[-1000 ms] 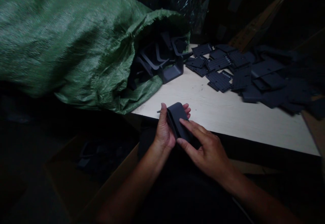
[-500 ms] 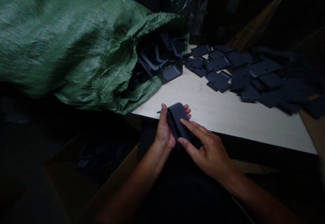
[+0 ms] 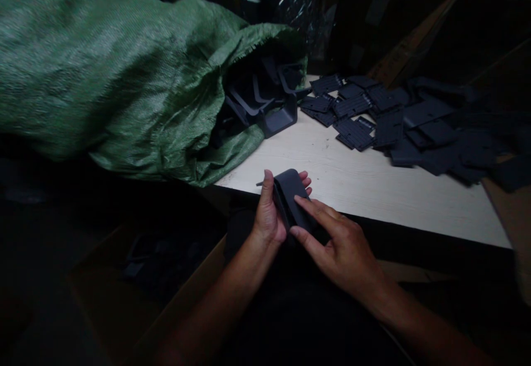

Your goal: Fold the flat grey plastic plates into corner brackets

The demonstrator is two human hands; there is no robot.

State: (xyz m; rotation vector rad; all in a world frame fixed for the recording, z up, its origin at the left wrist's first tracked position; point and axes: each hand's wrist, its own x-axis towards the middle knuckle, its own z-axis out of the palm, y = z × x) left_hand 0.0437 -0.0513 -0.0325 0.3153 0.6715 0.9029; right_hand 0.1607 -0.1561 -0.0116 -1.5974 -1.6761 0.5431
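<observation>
Just off the table's front edge, a dark grey plastic bracket point(image 3: 292, 189) with a rounded bend rests between my hands. My left hand point(image 3: 269, 211) is wrapped round it from beneath, thumb up along the left side and fingertips showing past its right edge. The thumb and fingers of my right hand point(image 3: 338, 239) press on the bracket's upper face and near edge. Part of the bracket is hidden under the right fingers. Similar bent brackets point(image 3: 280, 117) lie in the mouth of a green woven sack point(image 3: 166, 89) at the back left.
Flat ribbed dark plates point(image 3: 352, 106) lie heaped over the right side of the pale table point(image 3: 298, 153). Below on the left stands a cardboard box point(image 3: 103, 288) with dark parts inside. A cardboard flap point(image 3: 415, 42) rises behind the heap.
The view has shifted very slightly, so the heap of plates sits a little further left. My hands and the bracket keep the same pose.
</observation>
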